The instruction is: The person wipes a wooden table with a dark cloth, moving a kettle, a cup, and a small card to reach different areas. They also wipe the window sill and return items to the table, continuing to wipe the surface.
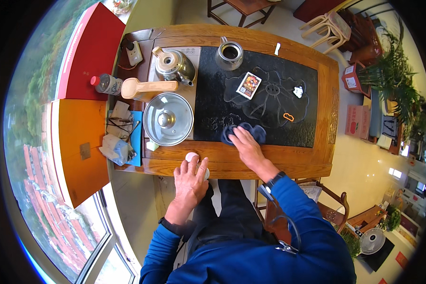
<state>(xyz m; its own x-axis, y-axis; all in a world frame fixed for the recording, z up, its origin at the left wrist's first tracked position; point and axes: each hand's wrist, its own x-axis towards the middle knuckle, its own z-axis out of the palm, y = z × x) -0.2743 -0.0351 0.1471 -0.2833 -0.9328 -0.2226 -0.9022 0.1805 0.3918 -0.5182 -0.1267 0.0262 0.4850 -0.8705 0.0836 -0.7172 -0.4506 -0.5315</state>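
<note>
My right hand (250, 149) presses on a bunched dark blue cloth (259, 133) at the near edge of a black stone tea tray (213, 88). The tray is set into a wooden tea table (269, 167). Over the table's front edge is my left hand (191, 179), palm down with fingers spread. Small white round pieces, perhaps teacups (191, 155), show at its fingertips and beside it. Whether it grips them is hidden. On the tray lie a printed card box (249, 85), an orange cloud-shaped outline piece (288, 117) and a small white piece (298, 92).
A metal pot (230, 56) stands at the tray's far edge. To the left are a steel kettle (174, 65), a glass-lidded pot (168, 122), a wooden-handled vessel (147, 88), a plastic bottle (108, 84) and a power strip (134, 53). Red (96, 53) and orange boxes (80, 145) line the window.
</note>
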